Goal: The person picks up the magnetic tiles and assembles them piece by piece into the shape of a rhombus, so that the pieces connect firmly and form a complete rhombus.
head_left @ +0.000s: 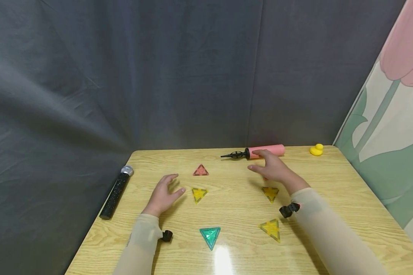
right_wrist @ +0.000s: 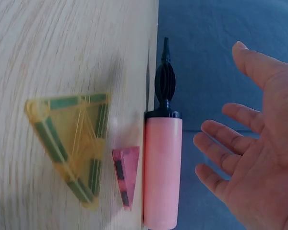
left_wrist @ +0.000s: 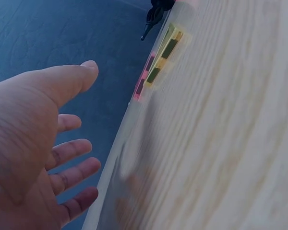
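My left hand [head_left: 163,195] hovers over the left part of the table with thumb and fingers spread, holding nothing. Just right of it lies a yellow triangular tile [head_left: 199,194], with a red triangular tile [head_left: 201,170] farther back. The right hand [head_left: 272,167] is also spread and bare, raised in front of a pink hand pump [head_left: 272,150] with a black nozzle. Under that hand is a second red tile [right_wrist: 127,175], mostly hidden in the head view. Closer to me lie two more yellow tiles, one [head_left: 270,193] by the right wrist and another [head_left: 272,229] nearer.
A teal triangular tile [head_left: 210,236] lies near the front middle of the wooden table [head_left: 234,206]. Along the left edge rests a black microphone [head_left: 115,194] with a silver head. A yellow rubber duck [head_left: 316,149] sits at the back right corner. Dark cloth [head_left: 199,76] hangs behind.
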Demonstrator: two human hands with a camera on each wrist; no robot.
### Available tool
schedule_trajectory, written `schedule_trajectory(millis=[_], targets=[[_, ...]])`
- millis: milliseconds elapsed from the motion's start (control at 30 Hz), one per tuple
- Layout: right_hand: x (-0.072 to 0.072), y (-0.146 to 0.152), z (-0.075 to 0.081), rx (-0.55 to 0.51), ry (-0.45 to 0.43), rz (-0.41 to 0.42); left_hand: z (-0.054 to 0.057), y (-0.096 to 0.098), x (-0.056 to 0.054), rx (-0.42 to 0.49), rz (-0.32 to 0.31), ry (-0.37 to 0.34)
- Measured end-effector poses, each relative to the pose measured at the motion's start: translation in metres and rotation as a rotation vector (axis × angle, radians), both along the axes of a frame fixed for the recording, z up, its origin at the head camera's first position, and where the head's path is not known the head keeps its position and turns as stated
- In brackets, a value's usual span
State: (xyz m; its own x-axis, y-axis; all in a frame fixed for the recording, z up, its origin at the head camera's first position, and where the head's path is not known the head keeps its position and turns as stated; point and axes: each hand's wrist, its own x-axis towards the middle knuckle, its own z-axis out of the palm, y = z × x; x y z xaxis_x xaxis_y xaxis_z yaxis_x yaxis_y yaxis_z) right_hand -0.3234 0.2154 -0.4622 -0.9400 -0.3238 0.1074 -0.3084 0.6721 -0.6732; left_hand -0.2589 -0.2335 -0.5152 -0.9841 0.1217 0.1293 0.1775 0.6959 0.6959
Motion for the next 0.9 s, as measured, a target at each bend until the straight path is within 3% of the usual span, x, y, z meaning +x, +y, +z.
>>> schedule_trajectory(millis=[367,900], targets=[[-0.007,-0.019,-0.002,-0.001,-0.02,0.056,-0.001,0.017,0.002,-0.03,-0.04,0.01],[-0.012,-0.036,-0.007,-0.037,-0.059,0.083,-0.004,0.03,0.002,-0.052,-0.045,-0.025]])
